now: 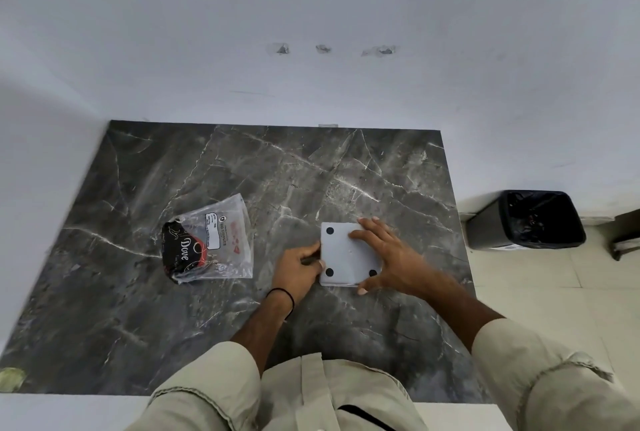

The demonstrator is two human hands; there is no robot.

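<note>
On the right hand (389,259) the fingers (360,234) are spread flat across the far right part of the box (346,254), and the thumb is hooked at its near edge. This is judged a hold-down, so that the box is pinned and cannot slide. On the left hand (296,267) the fingers (311,252) are curled and bunched together against the box's left edge, with the thumb tip laid at the near left corner. The edge looks gripped, as if a side or lid is about to be pried. Whether anything more is pinched there cannot be told.

The box itself is set on the counter (242,170), right of centre and close to the body. It appears to have been turned underside up, since black feet (329,230) are shown on top. 3 feet are counted, and a 4th may be hidden under the right palm.

1 dark band (282,293) is worn on the left wrist.

Further left, well apart from the box, 1 clear bag (228,233) is laid flat, out of the working area, with 1 dark Dove pack (183,250) seen inside it.

Off the counter, on the floor to the right, 1 black bin (526,222) is stood, lined and open.

On the wall (138,49) behind, 6 marks are counted: 3 dark holes above and 3 fainter patches below.
</note>
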